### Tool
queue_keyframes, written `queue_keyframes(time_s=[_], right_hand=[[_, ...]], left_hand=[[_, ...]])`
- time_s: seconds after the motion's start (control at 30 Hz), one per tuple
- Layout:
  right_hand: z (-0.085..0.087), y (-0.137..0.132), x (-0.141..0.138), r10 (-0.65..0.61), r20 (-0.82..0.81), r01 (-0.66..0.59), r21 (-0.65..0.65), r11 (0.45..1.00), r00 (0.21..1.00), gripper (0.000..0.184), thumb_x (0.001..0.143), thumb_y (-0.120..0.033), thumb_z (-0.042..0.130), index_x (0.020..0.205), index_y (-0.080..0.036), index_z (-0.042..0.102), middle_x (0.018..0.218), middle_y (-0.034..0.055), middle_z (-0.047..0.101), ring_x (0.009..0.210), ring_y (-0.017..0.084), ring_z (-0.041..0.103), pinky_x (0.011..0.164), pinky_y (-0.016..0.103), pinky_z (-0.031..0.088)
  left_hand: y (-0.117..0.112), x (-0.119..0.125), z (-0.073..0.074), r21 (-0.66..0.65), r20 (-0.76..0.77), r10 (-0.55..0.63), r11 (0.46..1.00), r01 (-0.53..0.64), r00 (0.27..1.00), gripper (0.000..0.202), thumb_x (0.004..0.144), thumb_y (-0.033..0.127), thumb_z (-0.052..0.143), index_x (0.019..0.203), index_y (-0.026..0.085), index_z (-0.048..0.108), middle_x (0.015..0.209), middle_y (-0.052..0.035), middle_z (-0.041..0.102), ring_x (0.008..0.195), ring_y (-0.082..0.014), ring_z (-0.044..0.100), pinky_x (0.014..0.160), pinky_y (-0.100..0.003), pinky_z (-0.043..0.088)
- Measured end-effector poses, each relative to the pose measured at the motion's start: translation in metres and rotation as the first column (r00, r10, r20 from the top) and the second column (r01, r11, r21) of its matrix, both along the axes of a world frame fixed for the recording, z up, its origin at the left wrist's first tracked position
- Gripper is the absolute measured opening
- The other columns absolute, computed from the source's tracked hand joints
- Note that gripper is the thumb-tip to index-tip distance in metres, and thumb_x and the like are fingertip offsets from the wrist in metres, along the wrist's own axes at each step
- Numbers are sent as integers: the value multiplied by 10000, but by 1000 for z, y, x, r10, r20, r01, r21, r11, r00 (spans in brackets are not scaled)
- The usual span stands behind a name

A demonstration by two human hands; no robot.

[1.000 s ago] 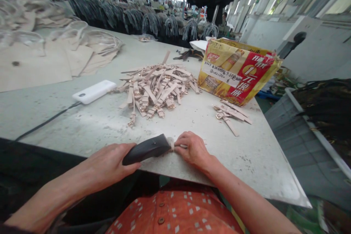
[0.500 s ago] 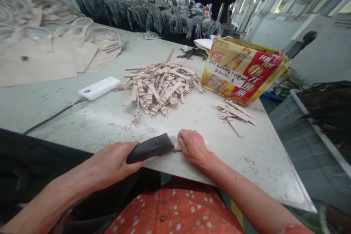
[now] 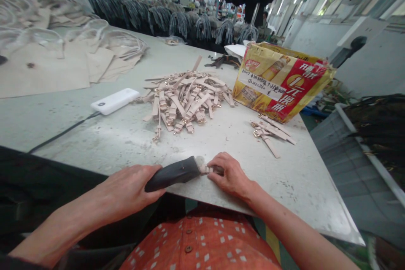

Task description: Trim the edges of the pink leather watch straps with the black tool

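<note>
My left hand (image 3: 141, 182) is wrapped around the dark body of a black handheld tool (image 3: 174, 173), which has a pale rounded tip (image 3: 200, 163). My right hand (image 3: 232, 176) pinches a small beige buckle strap (image 3: 209, 169) at the front of the table, its end touching or very close to that tip. Most of this strap lies hidden under my fingers. Beyond my hands sits a heap of beige buckle straps (image 3: 190, 103) with gold-coloured buckles. To the right, several more such straps (image 3: 268, 133) form a small separate group.
A yellow and red carton (image 3: 275, 84) stands at the right on the pale table (image 3: 120, 143). At the left lie a white power bank (image 3: 114, 101) with a black cable (image 3: 65, 133) and stacked beige pieces (image 3: 76, 61). Past the right edge is a grey bin (image 3: 363, 156).
My right hand has shifted slightly right and its fingers have opened out a little around the strap, showing more of it. The black tool has barely moved; the heaps are unchanged.
</note>
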State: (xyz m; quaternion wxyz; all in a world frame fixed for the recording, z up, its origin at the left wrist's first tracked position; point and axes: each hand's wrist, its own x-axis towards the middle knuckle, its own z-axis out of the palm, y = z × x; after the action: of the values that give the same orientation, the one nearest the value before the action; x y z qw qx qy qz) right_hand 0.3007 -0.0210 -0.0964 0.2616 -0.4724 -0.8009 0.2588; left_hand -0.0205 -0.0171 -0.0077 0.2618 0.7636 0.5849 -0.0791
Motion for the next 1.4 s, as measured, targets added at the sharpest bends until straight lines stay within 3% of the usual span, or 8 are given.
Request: queue_keyframes(time_s=[0.2, 0.43, 0.63, 0.77, 0.87, 1.0, 1.1, 1.4], right_hand=[[-5, 3, -4, -34, -11, 34, -8, 999, 999, 266, 868, -64, 861, 1076, -227, 890, 997, 52, 811, 989, 246, 740, 937, 375, 574], [-9, 1, -9, -76, -26, 76, 11, 997, 997, 256, 856, -78, 785, 1022, -222, 916, 963, 55, 792, 902, 222, 723, 851, 337, 566], [-1, 1, -1, -46, 107, 46, 4, 999, 993, 381, 865, -74, 753, 1153, -236, 943, 1032, 74, 789, 995, 257, 711, 927, 384, 550], [-2, 0, 10, -52, 87, 51, 15, 999, 995, 353, 877, -67, 762, 1151, -220, 925, 1029, 74, 791, 1024, 266, 701, 952, 402, 536], [-4, -1, 16, -92, 53, 92, 2, 996, 994, 314, 862, -61, 775, 1102, -212, 910, 955, 54, 759, 963, 252, 674, 918, 389, 523], [-8, -2, 15, -109, 37, 109, 8, 994, 993, 314, 828, -58, 784, 1087, -196, 894, 923, 44, 726, 935, 247, 647, 899, 380, 511], [-10, -1, 14, -103, 40, 102, 20, 995, 994, 319, 821, -68, 777, 1099, -190, 873, 926, 42, 715, 942, 250, 643, 908, 383, 507], [-12, -2, 14, -111, -1, 111, -38, 993, 994, 513, 810, -118, 776, 1318, -191, 768, 1103, 81, 770, 1033, 275, 669, 1005, 434, 545]], left_hand=[[0, 3, 2, 4, -31, -44, 999, 44, 999, 425, 886, 566, 634, 1105, 280, 860, 1120, -139, 928, 1100, -415, 866, 917, -456, 603], [4, 1, -3, -2, -2, -25, 1000, 25, 1000, 372, 861, 593, 657, 1001, 299, 835, 978, -101, 926, 981, -382, 875, 836, -432, 596], [3, 3, -2, -9, -2, -38, 999, 38, 999, 346, 886, 567, 617, 964, 295, 815, 936, -92, 908, 900, -355, 863, 838, -424, 584], [2, 4, -6, 17, -13, -39, 999, 39, 999, 365, 894, 585, 610, 981, 296, 815, 942, -99, 904, 916, -362, 866, 853, -429, 586], [1, 6, -1, 23, -33, -47, 999, 47, 998, 384, 889, 585, 599, 996, 293, 824, 942, -110, 902, 922, -378, 867, 869, -446, 599], [-1, 13, 19, 23, -87, -45, 999, 47, 995, 407, 873, 549, 621, 1061, 270, 850, 1065, -160, 927, 1046, -432, 873, 902, -491, 609], [-2, 23, 31, -4, -94, -48, 999, 48, 994, 366, 890, 517, 636, 1064, 282, 855, 1073, -138, 933, 1035, -409, 876, 875, -466, 606], [9, 51, 23, 33, -203, -205, 976, 216, 958, 295, 965, 439, 632, 1099, 273, 836, 1042, -134, 915, 1020, -388, 878, 870, -442, 600]])
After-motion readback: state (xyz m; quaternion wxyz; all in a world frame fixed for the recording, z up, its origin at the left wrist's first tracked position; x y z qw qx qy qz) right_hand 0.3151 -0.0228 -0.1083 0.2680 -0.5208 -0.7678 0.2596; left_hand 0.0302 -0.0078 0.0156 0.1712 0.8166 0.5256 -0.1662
